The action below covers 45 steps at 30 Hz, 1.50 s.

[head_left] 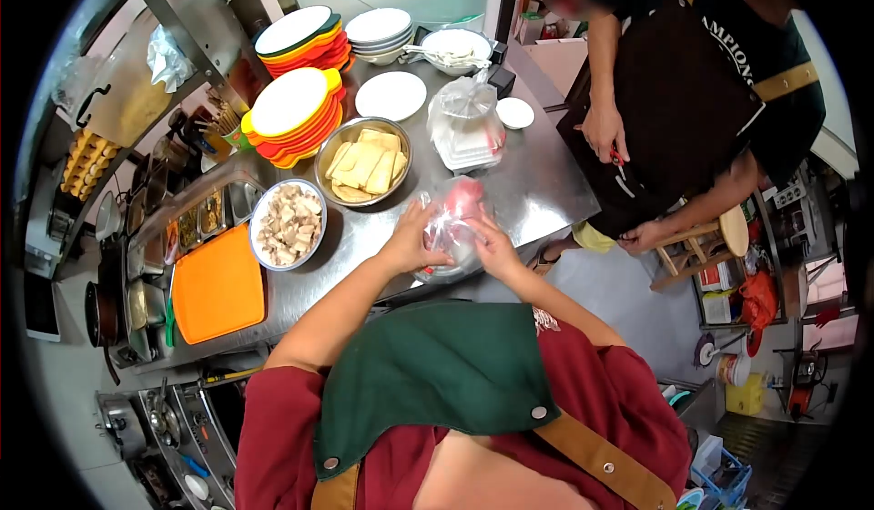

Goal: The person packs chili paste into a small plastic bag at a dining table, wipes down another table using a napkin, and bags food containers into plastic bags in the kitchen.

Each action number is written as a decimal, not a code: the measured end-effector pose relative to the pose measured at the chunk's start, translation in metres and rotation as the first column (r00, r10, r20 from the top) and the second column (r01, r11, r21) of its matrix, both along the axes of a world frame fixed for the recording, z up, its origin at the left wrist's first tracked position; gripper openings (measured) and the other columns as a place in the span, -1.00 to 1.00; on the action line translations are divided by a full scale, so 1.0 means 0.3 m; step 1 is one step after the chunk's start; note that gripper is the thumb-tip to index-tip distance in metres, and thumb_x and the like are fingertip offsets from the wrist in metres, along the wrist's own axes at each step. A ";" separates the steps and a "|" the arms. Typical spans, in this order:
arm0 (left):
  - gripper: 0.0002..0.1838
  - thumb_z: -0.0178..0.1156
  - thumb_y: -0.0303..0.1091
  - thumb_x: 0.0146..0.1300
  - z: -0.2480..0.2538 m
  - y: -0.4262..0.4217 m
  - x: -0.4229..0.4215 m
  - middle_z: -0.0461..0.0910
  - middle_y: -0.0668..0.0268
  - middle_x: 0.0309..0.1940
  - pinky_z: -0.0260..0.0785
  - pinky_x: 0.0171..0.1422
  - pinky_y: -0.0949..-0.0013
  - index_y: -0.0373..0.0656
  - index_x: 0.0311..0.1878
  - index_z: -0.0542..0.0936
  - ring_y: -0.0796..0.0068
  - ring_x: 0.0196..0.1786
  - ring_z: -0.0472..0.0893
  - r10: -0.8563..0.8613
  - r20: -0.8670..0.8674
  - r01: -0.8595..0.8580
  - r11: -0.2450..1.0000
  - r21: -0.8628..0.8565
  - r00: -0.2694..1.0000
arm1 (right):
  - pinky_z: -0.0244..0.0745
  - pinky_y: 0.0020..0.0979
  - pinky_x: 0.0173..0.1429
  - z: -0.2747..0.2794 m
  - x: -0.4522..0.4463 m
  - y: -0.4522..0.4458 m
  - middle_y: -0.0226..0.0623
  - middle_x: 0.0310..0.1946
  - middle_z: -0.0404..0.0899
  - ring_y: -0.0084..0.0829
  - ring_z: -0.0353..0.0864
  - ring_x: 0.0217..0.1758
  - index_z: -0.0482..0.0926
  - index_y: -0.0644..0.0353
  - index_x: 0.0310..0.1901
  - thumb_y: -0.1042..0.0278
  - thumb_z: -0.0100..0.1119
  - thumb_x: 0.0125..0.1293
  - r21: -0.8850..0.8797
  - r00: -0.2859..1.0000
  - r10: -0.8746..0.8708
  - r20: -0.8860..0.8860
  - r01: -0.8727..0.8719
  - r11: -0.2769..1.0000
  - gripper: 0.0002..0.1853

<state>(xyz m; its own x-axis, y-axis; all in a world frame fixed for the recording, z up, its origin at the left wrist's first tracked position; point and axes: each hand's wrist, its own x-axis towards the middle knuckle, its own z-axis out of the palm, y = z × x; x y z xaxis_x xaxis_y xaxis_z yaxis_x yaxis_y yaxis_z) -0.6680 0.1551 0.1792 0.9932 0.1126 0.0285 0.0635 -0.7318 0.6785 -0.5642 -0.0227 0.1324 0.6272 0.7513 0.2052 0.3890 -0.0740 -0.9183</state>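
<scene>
A clear plastic bag (449, 233) sits at the front edge of the steel counter, with something pink-red showing at its top. It seems to wrap a round container, but the film blurs what is inside. My left hand (411, 239) curls around the bag's left side. On the other side, my right hand (497, 248) pinches the plastic. Just behind stands a tied bag (464, 128) with white takeaway boxes in it. To the left are a metal bowl of yellow slabs (369, 166) and a white bowl of pale chopped chunks (289, 225).
An orange tray (218, 284) lies at the counter's left. Stacked red and yellow plates (293, 105), white bowls (380, 32) and a white plate (391, 97) stand at the back. A co-worker in a dark apron (669, 91) holds a small red-handled tool at the right, beside a wooden stool (734, 232).
</scene>
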 end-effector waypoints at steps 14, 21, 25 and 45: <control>0.03 0.41 -0.23 -0.46 -0.046 -0.021 0.041 0.16 -0.02 0.15 -0.08 0.28 0.10 -0.22 0.20 0.11 -0.05 0.24 0.08 -0.087 0.165 0.075 0.994 0.081 0.982 | -0.22 0.03 0.29 0.021 -0.061 0.123 -0.14 0.20 0.15 -0.15 -0.01 0.32 0.26 0.14 0.13 0.50 -0.08 0.10 -0.146 0.891 -0.003 0.454 0.077 0.986 -0.52; -0.15 0.36 -0.32 -0.36 -0.043 -0.024 0.031 0.22 -0.04 0.09 0.06 0.22 0.17 -0.25 0.12 0.22 -0.03 0.16 0.21 -0.096 0.260 0.089 0.995 0.038 0.961 | -0.09 -0.12 0.31 0.046 -0.042 0.115 -0.07 0.23 0.05 -0.17 0.00 0.32 0.29 0.15 0.11 0.51 -0.09 0.06 0.027 0.845 -0.135 0.518 0.142 0.990 -0.52; -0.20 0.31 -0.38 -0.30 -0.079 -0.028 0.034 0.23 -0.04 0.08 0.08 0.22 0.22 -0.26 0.12 0.22 -0.01 0.14 0.24 -0.052 0.295 0.055 0.998 -0.003 0.954 | -0.06 -0.14 0.30 0.046 -0.045 0.129 -0.01 0.20 0.09 -0.14 0.05 0.29 0.28 0.20 0.11 0.54 -0.09 0.06 -0.021 0.886 -0.012 0.463 0.025 0.999 -0.51; -0.83 0.21 -0.52 -0.06 0.164 0.178 -0.070 0.53 0.41 -0.53 0.33 -0.29 0.57 -0.21 -0.32 0.57 0.63 -0.43 0.48 0.339 -0.132 -0.315 0.572 -0.757 0.932 | 0.15 -0.67 -0.43 0.146 0.079 -0.089 -0.40 -0.46 0.41 -0.66 0.26 -0.50 0.47 0.23 -0.39 0.37 0.08 0.15 0.261 0.695 0.130 -0.707 0.085 0.961 -0.89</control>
